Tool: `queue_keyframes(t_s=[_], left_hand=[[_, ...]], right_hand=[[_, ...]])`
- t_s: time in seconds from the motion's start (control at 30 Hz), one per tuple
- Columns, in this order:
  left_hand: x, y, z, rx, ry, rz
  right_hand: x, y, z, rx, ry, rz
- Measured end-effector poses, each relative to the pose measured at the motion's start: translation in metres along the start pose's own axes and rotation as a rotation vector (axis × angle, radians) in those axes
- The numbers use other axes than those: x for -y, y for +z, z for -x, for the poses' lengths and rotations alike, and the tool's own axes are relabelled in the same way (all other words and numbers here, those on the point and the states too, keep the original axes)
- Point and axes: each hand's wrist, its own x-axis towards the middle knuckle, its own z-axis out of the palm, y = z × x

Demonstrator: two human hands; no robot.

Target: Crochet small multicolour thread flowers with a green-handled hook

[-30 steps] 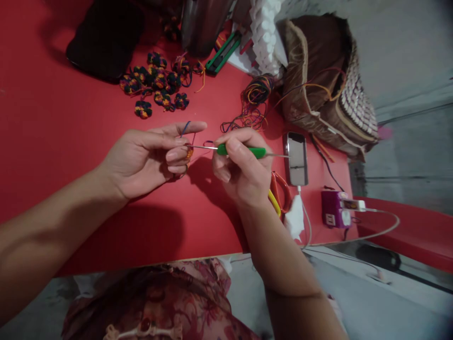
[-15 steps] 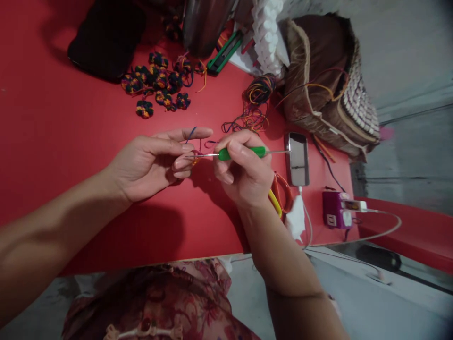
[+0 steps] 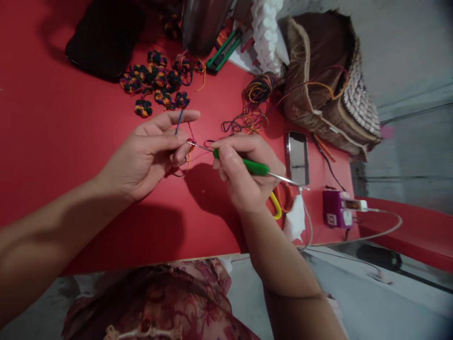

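My right hand (image 3: 244,172) grips a green-handled crochet hook (image 3: 256,167), its metal tip pointing left into the work. My left hand (image 3: 150,153) pinches a tiny multicoloured crochet piece (image 3: 190,147) between thumb and middle fingers, with the forefinger stretched out and a blue yarn strand (image 3: 179,122) running over it. Both hands hover above the red table (image 3: 71,141). The yarn leads right toward a loose tangle of multicoloured yarn (image 3: 253,106).
Several finished crochet flowers (image 3: 155,82) lie behind my left hand, beside a black pouch (image 3: 104,38). A phone (image 3: 297,157), scissors (image 3: 279,200), a purple charger (image 3: 336,215), a brown bag (image 3: 325,80) and a green cutter (image 3: 222,51) are to the right and back.
My right hand has tilted the hook so its back end drops toward the phone and the tip enters the piece. My left forefinger has lifted up and away with the yarn.
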Motion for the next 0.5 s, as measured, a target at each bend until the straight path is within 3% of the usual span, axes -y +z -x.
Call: queue_keyframes(t_s=[0.1,0.17,0.27,0.5], left_hand=[[0.0011,0.0001,-0.0004,-0.026,0.026,0.018],[0.0013,0.0007,-0.0005,-0.047,0.04,0.03],[0.0014,0.0007,-0.001,-0.057,0.057,0.043],[0.0006,0.0002,-0.0014,-0.04,0.058,0.062]], right_hand=[[0.0024,0.0048,-0.0008,-0.046,-0.359,0.204],[0.004,0.008,-0.0024,-0.011,-0.481,0.297],[0.0045,0.0099,-0.0041,0.01,-0.532,0.36],[-0.0033,0.0099,-0.0068,-0.075,-0.566,0.312]])
